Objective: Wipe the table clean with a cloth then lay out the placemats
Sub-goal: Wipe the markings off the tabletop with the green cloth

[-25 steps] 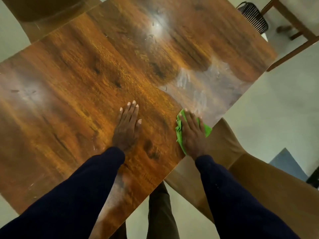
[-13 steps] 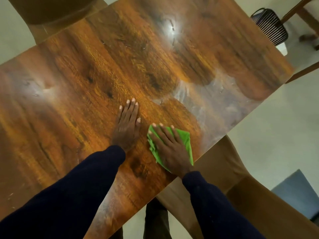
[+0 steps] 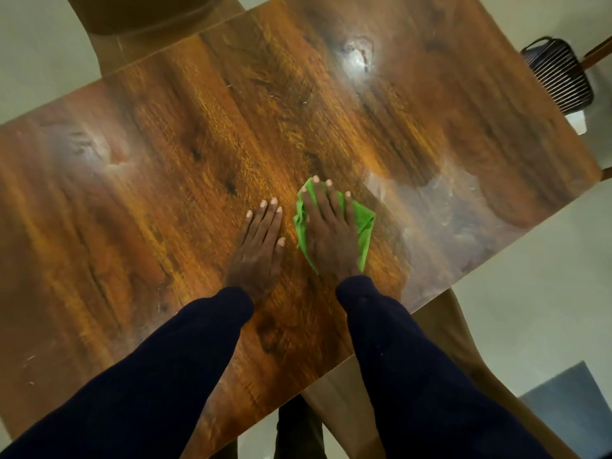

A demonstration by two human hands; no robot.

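Cloth (image 3: 364, 226) is sitting near the middle of the table (image 3: 149, 200), a little toward my side, and I am pinning it flat under my right hand (image 3: 331, 236) — fingers straight and spread, palm down, nothing curled round it. My left hand (image 3: 260, 250) is lying flat on the bare wood just beside it, fingers straight too, holding nothing and, I am judging, bracing me. I am reading the cloth as thin, soft and very light: it is bunching in green folds at both sides of my palm, so it will be crumpling and riding up rather than sliding as one piece if I am pushing from an edge. I am thinking the best hold is the one I am using, weight spread over its middle, with the fingertips (image 3: 329, 185) trapping the far edge. The top is looking glossy and hard, so the cloth should be gliding easily — perhaps too easily under light pressure. A hazy smear (image 3: 457, 213) is showing to the right of the cloth, which I am taking as wiping not yet done. No placemats are showing in view.
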